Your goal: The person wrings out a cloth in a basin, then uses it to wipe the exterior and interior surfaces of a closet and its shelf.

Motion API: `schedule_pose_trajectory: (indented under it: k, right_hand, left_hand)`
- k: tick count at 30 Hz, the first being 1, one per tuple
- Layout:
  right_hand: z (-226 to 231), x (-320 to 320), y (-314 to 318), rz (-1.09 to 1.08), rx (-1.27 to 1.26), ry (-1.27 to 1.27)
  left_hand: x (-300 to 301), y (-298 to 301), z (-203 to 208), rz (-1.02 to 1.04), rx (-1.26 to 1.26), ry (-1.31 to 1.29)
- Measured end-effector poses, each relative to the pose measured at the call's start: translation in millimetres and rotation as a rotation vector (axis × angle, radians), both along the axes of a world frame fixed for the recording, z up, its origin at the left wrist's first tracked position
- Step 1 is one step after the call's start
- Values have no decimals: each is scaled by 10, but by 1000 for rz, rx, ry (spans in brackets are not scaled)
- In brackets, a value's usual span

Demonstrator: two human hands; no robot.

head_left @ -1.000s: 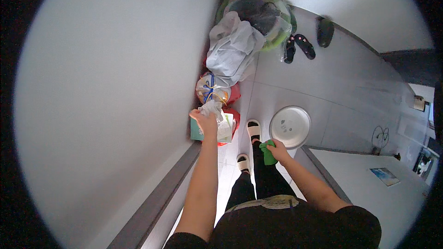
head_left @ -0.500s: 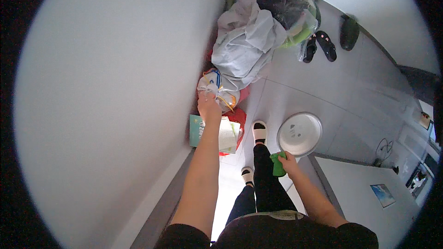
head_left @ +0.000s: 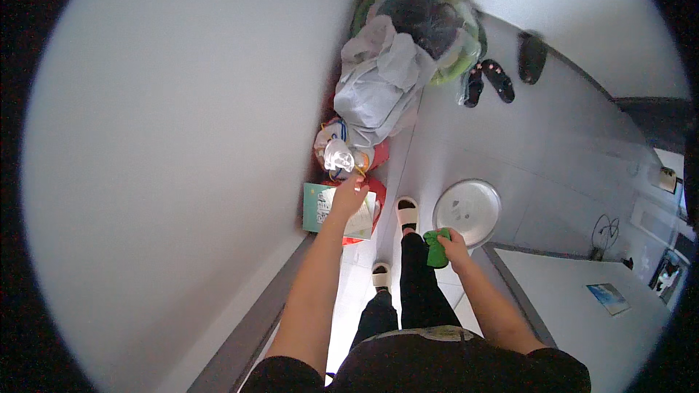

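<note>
My right hand (head_left: 455, 247) is closed around a bunched green cloth (head_left: 437, 248), held beside my right leg. My left hand (head_left: 349, 198) is above some books or booklets (head_left: 317, 204) with green and pale covers, its fingers slightly parted and seemingly with nothing in them. Just beyond its fingertips lies a shiny, crumpled clear-white plastic item (head_left: 338, 156). This rests on a white bag with blue and yellow cords (head_left: 330, 133), wedged against the wall. Under the booklets shows a red bag (head_left: 377, 193).
Grey-white fabric (head_left: 378, 87) is heaped beyond the bag, beside a plastic-wrapped bundle (head_left: 419, 22) with a green rim. A round white basin (head_left: 467, 212) stands on the tiled floor to the right. Black slippers (head_left: 498, 80) lie farther off. A wall (head_left: 182, 138) runs along the left.
My left hand has drawn back toward me from the white bag to above the booklets, uncovering the shiny plastic item. My right hand still holds the green cloth. The view has shifted slightly.
</note>
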State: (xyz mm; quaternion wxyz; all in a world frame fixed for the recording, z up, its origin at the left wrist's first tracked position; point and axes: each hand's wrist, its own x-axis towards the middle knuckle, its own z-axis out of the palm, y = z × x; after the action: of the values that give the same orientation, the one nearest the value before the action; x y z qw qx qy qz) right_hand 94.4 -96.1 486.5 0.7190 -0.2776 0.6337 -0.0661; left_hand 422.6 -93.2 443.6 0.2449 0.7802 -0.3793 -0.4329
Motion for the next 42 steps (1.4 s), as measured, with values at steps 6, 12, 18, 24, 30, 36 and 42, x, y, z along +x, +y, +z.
schedule_pose_trajectory:
  k: [6, 12, 18, 24, 30, 36, 42]
  right_hand:
    - [806, 141, 239, -106, -196, -175]
    - [2098, -135, 885, -461, -127, -881]
    - [3046, -716, 2086, -701, -431, -1277]
    - [3021, -1747, 3498, -963, -454, -1280]
    - [3032, -2572, 4955, -1229, -684, -1087]
    - [3266, -3404, 6077, -1553, -869, -679]
    - [3136, -4399, 6964, -1885, -1121, 37]
  left_hand:
    - [-810, 464, 1002, 113, -276, -32]
    - [-1361, 1168, 1731, -207, -310, 54]
    - [-1840, 1699, 2506, -302, -510, 306]
    - [-3159, 2216, 3113, -663, -356, 609]
    - [-4508, 3293, 3489, -1110, -205, 612]
    - [-5678, 4156, 3634, -1451, -52, 662]
    - [-6561, 4658, 3840, -1700, -117, 802]
